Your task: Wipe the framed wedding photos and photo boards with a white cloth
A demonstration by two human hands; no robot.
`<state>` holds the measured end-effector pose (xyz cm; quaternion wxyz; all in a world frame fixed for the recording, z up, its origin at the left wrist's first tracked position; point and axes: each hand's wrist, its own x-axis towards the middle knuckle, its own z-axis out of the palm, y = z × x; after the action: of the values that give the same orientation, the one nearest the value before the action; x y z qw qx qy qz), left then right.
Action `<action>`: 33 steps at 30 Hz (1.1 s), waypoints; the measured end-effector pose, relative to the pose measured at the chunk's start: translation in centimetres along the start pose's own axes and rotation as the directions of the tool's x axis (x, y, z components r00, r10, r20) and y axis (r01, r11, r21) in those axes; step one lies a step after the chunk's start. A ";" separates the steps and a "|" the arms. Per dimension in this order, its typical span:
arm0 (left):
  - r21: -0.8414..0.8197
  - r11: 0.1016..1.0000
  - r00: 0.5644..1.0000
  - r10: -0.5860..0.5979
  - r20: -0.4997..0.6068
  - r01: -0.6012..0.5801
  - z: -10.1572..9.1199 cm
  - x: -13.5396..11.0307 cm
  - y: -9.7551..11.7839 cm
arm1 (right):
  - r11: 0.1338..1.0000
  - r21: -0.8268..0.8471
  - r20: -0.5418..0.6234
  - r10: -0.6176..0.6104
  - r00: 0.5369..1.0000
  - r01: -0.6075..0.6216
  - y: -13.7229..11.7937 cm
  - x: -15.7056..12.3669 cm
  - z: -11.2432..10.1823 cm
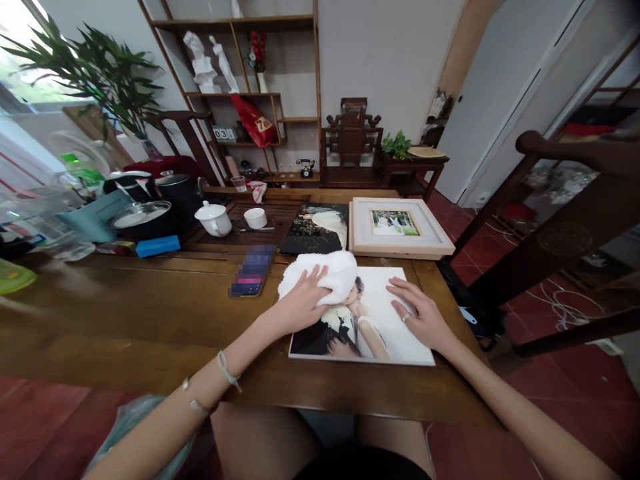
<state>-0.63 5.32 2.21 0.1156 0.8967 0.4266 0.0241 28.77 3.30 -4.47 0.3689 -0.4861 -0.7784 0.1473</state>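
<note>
A photo panel [407, 340] showing two people lies flat near the table's front edge. Over its upper left part is a bunched white towel [341, 270], pressed down by my left hand [303, 301], whose fingers curve over the fluffy fabric. The towel hides that corner of the picture. My right hand [421, 313], wearing a ring, rests on the panel's right side with its fingers stretched out and nothing held. Just behind the panel lies a second, dark photo panel [305, 233]. A white framed photo [435, 233] sits to its right.
A phone [254, 270] lies left of the towel on the wooden table [125, 320]. Farther back are a white lidded teapot [213, 219], a small white cup [256, 218], a blue box [158, 246] and a dark kettle [176, 197]. A wooden chair [575, 220] stands at the right.
</note>
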 end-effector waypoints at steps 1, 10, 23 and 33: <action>-0.007 1.000 1.000 -0.003 0.014 0.003 0.0 -0.8 0.5 | 1.000 0.002 0.002 0.003 1.000 -0.003 0.0 0.0 0.0; -0.113 0.968 0.970 0.233 0.074 -0.224 2.7 -8.5 8.6 | 1.000 -0.010 0.007 0.026 1.000 -0.026 -0.2 -0.1 0.1; 0.152 0.987 0.998 -0.052 -0.029 0.055 -0.8 1.9 -0.3 | 1.000 -0.011 -0.037 -0.018 0.999 0.018 0.1 0.0 0.3; 0.160 0.981 0.994 0.112 0.015 -0.113 3.1 -3.4 9.2 | 1.000 -0.012 -0.019 0.019 1.000 -0.020 -0.2 0.0 0.3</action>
<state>4.63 -3.43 1.52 0.0428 0.9258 0.3755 -0.0065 28.43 3.20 -4.56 0.3718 -0.4972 -0.7710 0.1417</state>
